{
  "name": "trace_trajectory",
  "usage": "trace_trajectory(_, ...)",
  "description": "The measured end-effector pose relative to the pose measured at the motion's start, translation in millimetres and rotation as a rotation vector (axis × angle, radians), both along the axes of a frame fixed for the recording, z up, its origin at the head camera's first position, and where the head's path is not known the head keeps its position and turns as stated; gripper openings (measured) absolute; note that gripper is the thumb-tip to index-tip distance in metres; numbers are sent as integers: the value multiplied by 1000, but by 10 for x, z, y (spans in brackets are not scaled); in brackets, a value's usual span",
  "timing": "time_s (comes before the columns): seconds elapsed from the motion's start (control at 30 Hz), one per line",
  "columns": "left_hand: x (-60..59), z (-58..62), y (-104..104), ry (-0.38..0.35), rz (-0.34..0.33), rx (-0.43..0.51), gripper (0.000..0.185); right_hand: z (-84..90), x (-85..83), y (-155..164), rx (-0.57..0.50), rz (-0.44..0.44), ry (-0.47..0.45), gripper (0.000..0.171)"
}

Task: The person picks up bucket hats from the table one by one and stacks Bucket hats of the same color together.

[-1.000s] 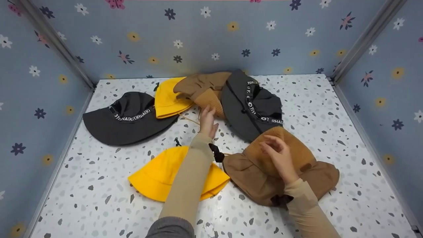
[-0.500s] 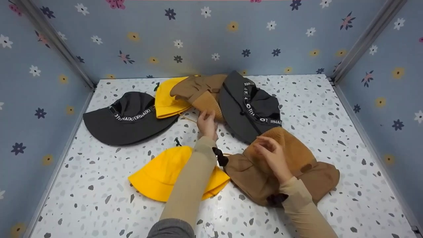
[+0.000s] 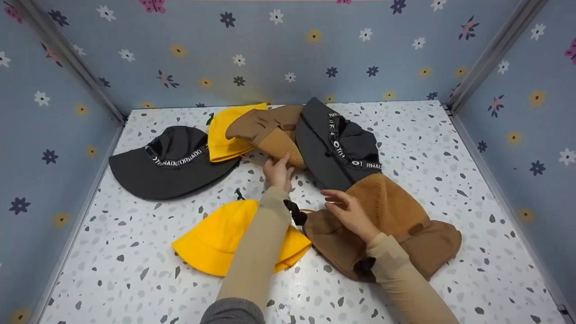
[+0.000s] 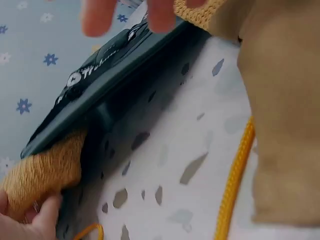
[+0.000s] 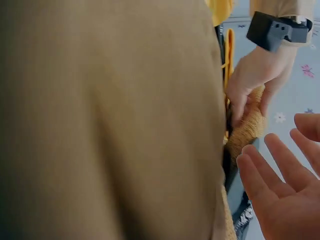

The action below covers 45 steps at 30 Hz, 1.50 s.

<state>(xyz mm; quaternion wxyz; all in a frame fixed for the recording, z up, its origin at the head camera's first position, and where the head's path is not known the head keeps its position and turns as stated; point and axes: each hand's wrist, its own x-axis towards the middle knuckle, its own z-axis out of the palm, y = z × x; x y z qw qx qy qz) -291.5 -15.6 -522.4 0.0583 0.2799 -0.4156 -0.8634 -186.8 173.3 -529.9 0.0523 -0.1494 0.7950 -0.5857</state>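
Observation:
My left hand (image 3: 278, 174) pinches the edge of the tan crown of the rear brown hat (image 3: 280, 145). The left wrist view has the thumb and fingers on its ribbed fabric (image 4: 47, 172), at the lower left. Against that hat's right side leans a black bucket hat (image 3: 315, 144) with a lettered band. My right hand (image 3: 353, 218) holds nothing; its fingers (image 5: 282, 165) are spread and slightly bent in the right wrist view. It hovers over the left part of the front brown hat (image 3: 396, 202), whose wide brim fills much of that view.
A yellow hat (image 3: 225, 135) lies partly under the rear brown hat, overlapping a second black hat (image 3: 166, 180) at left. Another yellow hat (image 3: 216, 238) sits in front, partly covered by my left forearm. Flowered panels (image 3: 288, 54) enclose the speckled table (image 3: 112, 270) on three sides.
My left hand has closed on the rear brown hat's crown, which has shifted slightly left, with the right-hand black hat shifting a little too. My right hand has moved left, its fingers straightening.

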Motion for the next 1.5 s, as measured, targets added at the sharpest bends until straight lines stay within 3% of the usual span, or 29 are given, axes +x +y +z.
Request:
trace_trajectory(0.1,18,-17,-22,30,-77,-3,49,-40,-45,-39,11,8,-12,40)
trace_trajectory(0.23,43,-4,-32,28,-108,-122,38,-70,-98,-71,26,4,-43,42)
trace_trajectory(0.37,54,10,-41,27,-123,-228,40,-100,-125,-77,35,-4,-88,44)
trace_trajectory(0.5,62,5,-52,39,-138,-258,47,-118,-132,-90,27,-33,-118,44)
trace_trajectory(0.63,59,15,-71,52,-137,-301,40,-130,-142,-132,12,-60,-108,43)
trace_trajectory(0.87,85,99,-97,87,-126,-203,34,-143,-145,-152,3,-94,-74,43)
trace_trajectory(1.1,143,185,-121,205,-87,-35,43,-146,-195,-133,-28,-110,-62,42)
trace_trajectory(1.27,214,212,-147,217,-56,-27,42,-104,-201,-149,-31,-137,-110,43)
trace_trajectory(1.5,342,241,-172,216,-22,9,47,171,-99,-193,-38,-114,-168,46)
